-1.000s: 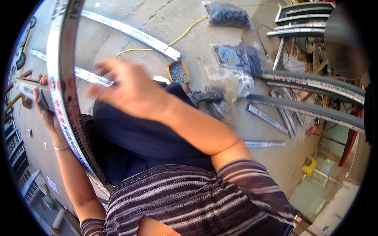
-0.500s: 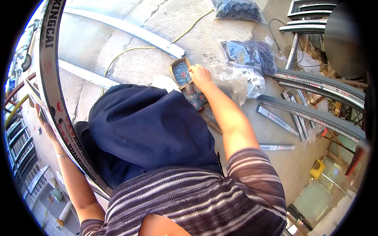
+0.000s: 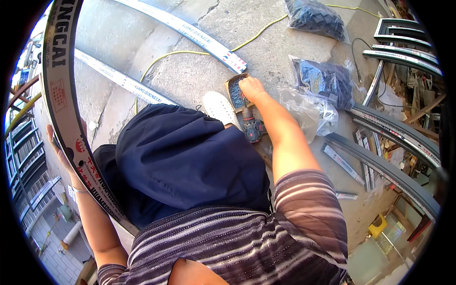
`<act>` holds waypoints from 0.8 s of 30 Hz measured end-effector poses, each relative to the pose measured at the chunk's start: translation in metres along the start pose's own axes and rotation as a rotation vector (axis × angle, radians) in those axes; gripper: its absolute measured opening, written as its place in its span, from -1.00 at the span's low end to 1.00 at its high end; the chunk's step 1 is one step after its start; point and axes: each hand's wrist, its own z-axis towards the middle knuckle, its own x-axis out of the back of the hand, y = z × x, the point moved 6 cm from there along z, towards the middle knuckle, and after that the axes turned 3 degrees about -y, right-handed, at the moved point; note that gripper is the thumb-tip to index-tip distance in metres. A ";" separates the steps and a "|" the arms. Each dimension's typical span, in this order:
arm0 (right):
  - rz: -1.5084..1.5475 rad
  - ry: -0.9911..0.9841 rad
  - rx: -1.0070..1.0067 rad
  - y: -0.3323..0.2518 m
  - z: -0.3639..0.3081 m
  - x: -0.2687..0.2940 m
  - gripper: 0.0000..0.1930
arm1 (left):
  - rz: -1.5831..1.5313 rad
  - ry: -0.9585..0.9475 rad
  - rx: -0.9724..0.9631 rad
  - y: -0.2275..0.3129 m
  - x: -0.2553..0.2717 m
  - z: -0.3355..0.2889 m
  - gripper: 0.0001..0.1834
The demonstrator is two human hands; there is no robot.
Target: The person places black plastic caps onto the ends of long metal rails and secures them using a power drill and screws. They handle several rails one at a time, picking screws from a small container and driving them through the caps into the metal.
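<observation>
A long grey metal profile with a protective film stands upright at my left and runs down against my lap. My left hand grips it partway up, with the fingers partly hidden behind it. In front of me, my right hand reaches into a small open cardboard box of screws. Its fingers are curled together, and what they pinch is hidden. Beside the box, towards me, a dark cordless drill lies on the floor.
A white shoe rests beside the box. Long profiles and a yellow cable lie ahead on the concrete. Clear bags of dark parts and crumpled plastic are at the right, near stacked profiles.
The view has shifted, so the floor things appear farther right and the shoe shows more. My right hand stays at the screw box; my left hand keeps its hold on the profile.
</observation>
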 end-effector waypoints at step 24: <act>1.020 0.185 -0.713 0.027 -0.022 -0.026 -0.85 | 0.044 -0.024 -0.127 -0.015 0.016 -0.005 -0.69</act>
